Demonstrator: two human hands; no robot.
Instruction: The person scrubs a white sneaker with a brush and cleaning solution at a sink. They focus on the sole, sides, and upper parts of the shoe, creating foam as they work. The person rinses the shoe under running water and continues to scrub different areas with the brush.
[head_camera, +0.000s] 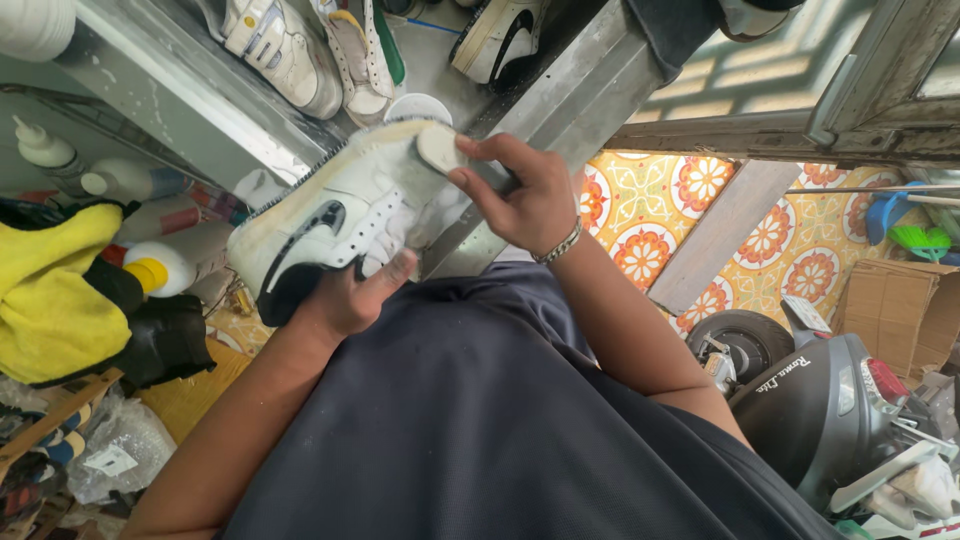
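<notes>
both hands meet on the white sneaker (340, 205): left hand (350, 295) grips under its toe end, right hand (525, 195) seemingly presses a brush (440, 148) against its heel end.

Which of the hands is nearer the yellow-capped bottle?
Left. The left hand grips the white sneaker just right of the yellow-capped bottle; the right hand works farther right, at the sneaker's sole.

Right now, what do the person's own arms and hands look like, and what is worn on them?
Both forearms are bare, with no gloves on the left hand or the right hand. A silver-coloured chain bracelet circles the right wrist. A dark navy top covers the torso; its sleeves end above the elbows.
</notes>
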